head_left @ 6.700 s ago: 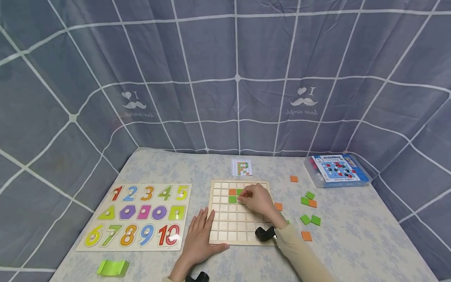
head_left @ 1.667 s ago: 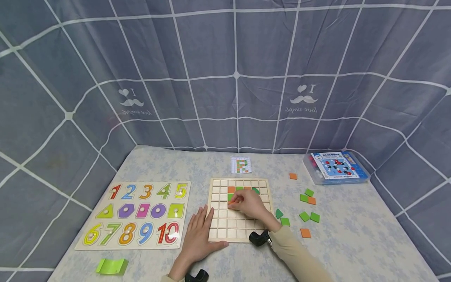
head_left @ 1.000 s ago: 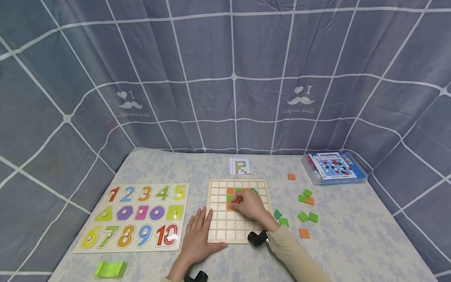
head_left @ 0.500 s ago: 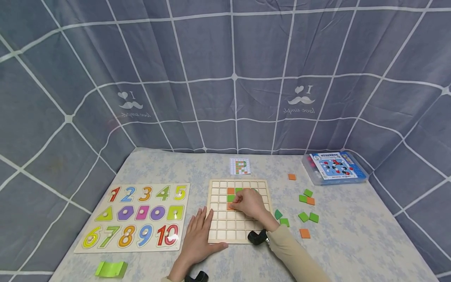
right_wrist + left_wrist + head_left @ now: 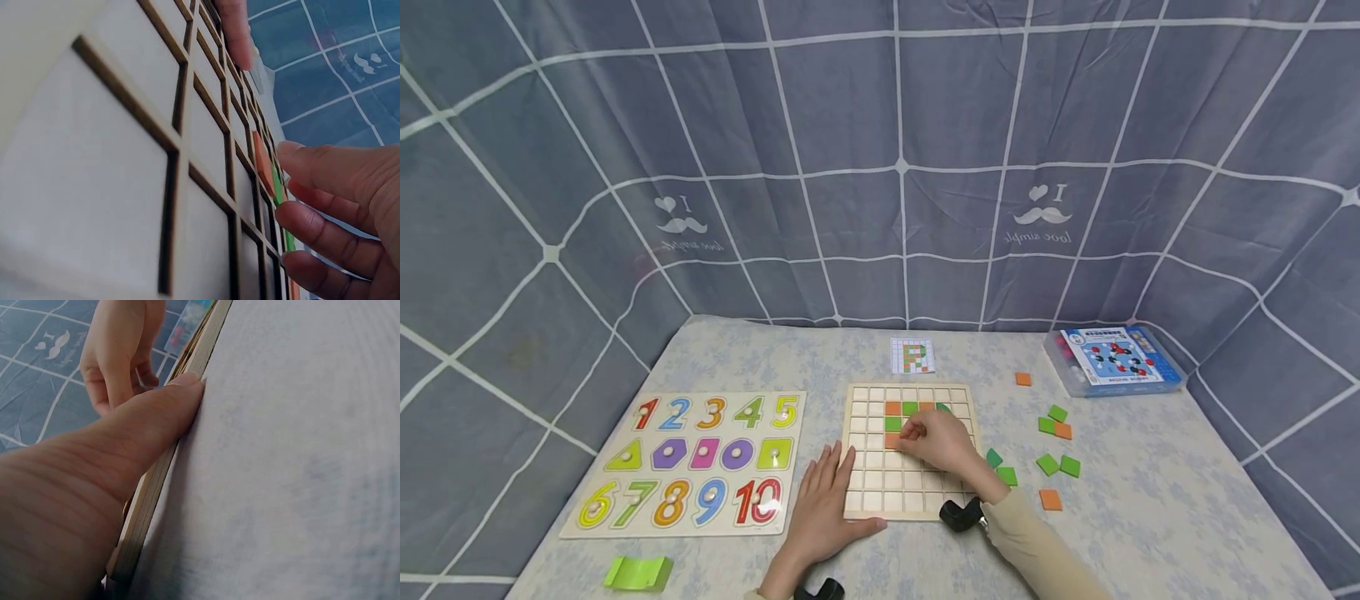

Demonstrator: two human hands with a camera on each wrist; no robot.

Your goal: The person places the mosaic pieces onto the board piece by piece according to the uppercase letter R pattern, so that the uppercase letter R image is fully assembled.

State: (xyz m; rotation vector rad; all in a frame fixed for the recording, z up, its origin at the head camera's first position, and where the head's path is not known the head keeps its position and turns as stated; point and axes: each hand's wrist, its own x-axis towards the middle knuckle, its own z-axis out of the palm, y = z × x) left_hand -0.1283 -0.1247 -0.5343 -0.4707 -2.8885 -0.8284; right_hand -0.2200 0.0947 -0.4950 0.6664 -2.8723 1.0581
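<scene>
A wooden grid board (image 5: 874,481) lies in front of the person. My left hand (image 5: 823,504) rests flat at its left side, fingers spread, thumb (image 5: 178,400) against the near edge. Over the middle of the grid is my right hand (image 5: 942,440), its fingers loosely bent. In the right wrist view the fingertips are apart with nothing between them, right beside an orange tile (image 5: 264,164) set in a cell. Above that tile sit a green tile (image 5: 892,424) and a row of orange and green tiles, ending in a rounded green piece (image 5: 943,408) partly behind the hand.
Right of the board lie several loose tiles, such as a green tile (image 5: 1070,466) and an orange tile (image 5: 1051,500). A pattern card (image 5: 913,356) lies behind the board, a plastic box (image 5: 1115,361) back right. Left are a number puzzle (image 5: 685,462) and a green block (image 5: 638,573).
An orange tile pinched by my right hand now lies in the third row; the fingers have let go and shifted slightly right. The left hand stays put.
</scene>
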